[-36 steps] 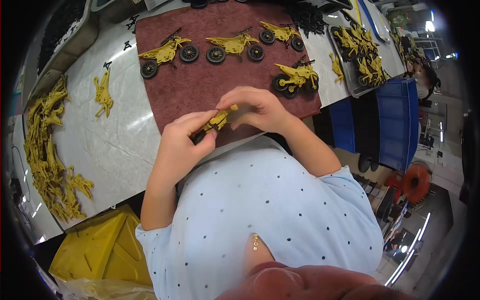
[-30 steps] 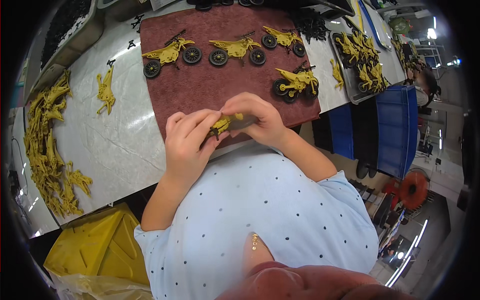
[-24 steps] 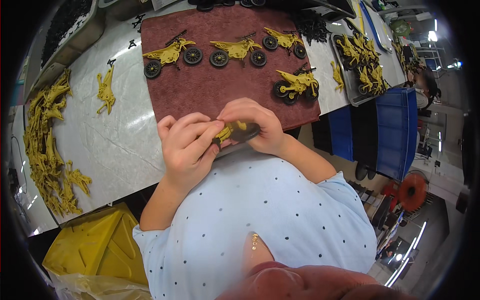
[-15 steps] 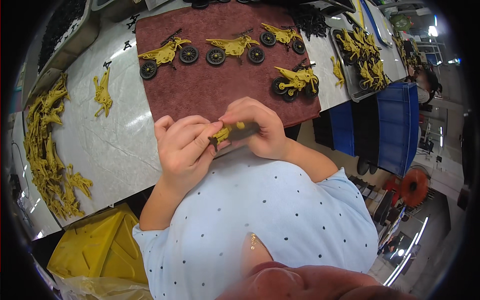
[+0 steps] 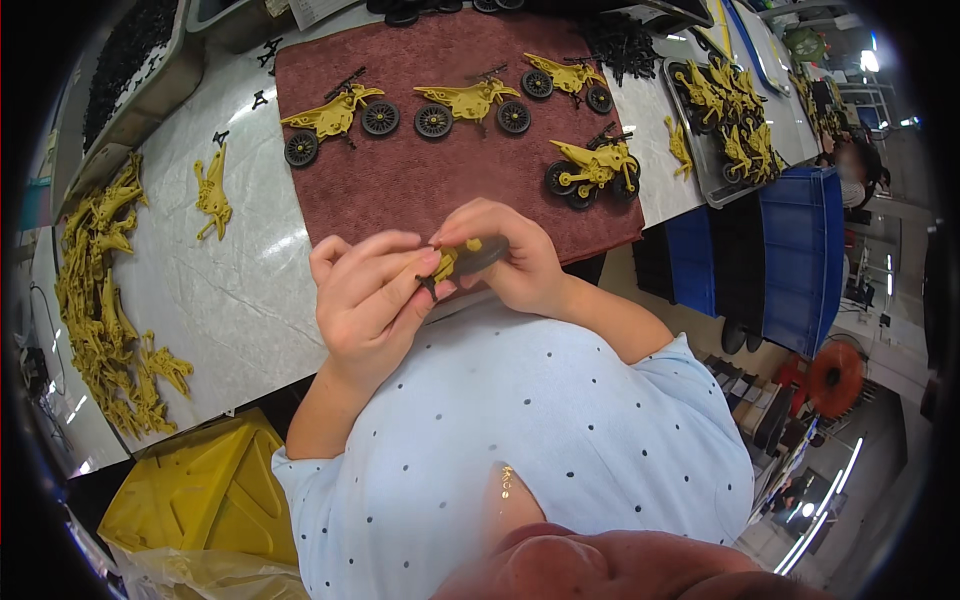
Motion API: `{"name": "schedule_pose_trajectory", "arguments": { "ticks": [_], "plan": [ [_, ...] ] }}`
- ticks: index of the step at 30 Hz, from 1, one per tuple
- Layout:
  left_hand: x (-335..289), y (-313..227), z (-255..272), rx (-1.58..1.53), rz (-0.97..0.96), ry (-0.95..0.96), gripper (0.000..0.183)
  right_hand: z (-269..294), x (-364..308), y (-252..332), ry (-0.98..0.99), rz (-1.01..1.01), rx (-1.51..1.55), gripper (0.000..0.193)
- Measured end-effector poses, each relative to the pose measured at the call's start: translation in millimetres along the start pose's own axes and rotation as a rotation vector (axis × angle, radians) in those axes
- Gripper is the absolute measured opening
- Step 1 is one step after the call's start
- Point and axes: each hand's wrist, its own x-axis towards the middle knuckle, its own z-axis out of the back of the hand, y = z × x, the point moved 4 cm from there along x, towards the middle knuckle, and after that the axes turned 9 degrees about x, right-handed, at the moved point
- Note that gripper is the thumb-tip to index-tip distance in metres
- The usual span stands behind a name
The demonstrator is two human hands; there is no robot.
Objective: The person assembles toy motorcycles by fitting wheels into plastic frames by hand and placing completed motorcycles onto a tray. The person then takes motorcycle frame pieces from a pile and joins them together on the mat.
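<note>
Close to my chest, over the near edge of the towel, both hands pinch a small toy motorcycle (image 5: 447, 265) with a yellow body. A dark, blurred wheel (image 5: 488, 256) shows beside my right fingers, and a black piece sticks out below my left fingertips. My left hand (image 5: 365, 300) is closed on the body end. Fingers of my right hand (image 5: 515, 260) are closed around the wheel end. Much of the toy is hidden by the fingers. Beyond my hands, several yellow toy motorcycles with black wheels, one of them a tilted motorcycle (image 5: 592, 168), rest on the brown-red towel (image 5: 400, 190).
Yellow motorcycle bodies (image 5: 95, 300) lie heaped at the left, with a single yellow body (image 5: 212, 195) nearer the towel. A metal tray (image 5: 722, 190) of motorcycles stands at the right. Small black parts (image 5: 620, 48) are piled at the far right. A yellow bin (image 5: 200, 490) sits below the table.
The toy has turned slightly between my fingers, and the wheel end has shifted a little to the left. Things on the table appear slightly shifted with the view.
</note>
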Motion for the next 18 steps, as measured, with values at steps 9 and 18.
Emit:
{"name": "schedule_pose_trajectory", "arguments": {
  "ticks": [9, 18],
  "plan": [
    [-1.5, -3.0, -7.0, 0.055, 0.132, -0.082, 0.041, 12.0, 8.9, 4.9, -0.102, 0.174, -0.205, 0.061],
    [13.6, -26.0, -4.0, 0.461, -0.155, -0.101, 0.036, -14.4, 8.5, 61.3, -0.125, 0.435, -1.035, 0.026]
  ]
}}
